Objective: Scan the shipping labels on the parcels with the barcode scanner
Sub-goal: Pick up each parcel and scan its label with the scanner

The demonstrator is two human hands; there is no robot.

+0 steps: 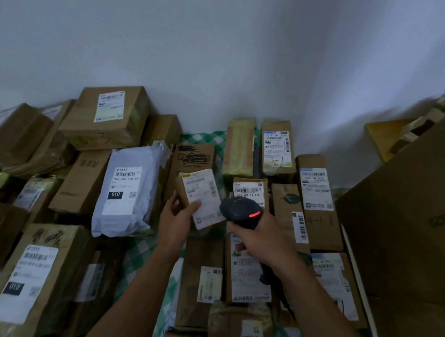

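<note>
- A small brown parcel (186, 187) is being held up by the left hand (175, 218), above the other parcels and near the middle of the view.
- The parcel is being pinched: the thumb is being pressed on its front, and the other left fingers (174, 196) are being curled round its left side.
- Its white shipping label (203, 196) is being turned up toward the camera and tilted a little. The print on it is too blurred to be read.
- A dark barcode scanner (239, 209) is being gripped by the right hand (253, 239).
- The right fingers (235, 228) are being wrapped tight round the scanner's handle.
- The scanner's head is being held just beside the label's right edge. It cannot be told if they are touching.
- A red light (255, 214) is being shown on top of the scanner.
- Many more brown boxes (84, 180) are being seen below the hands, packed close together on a green checked cloth (214, 137).
- A grey-white mail bag (127, 193) with a label is being seen among the boxes, to the left of the left hand.
- A box marked "3-1" (277, 149) is being seen near the white wall (230, 44) at the back.
- A very big cardboard box (416, 232) is being seen at the right side.
</note>
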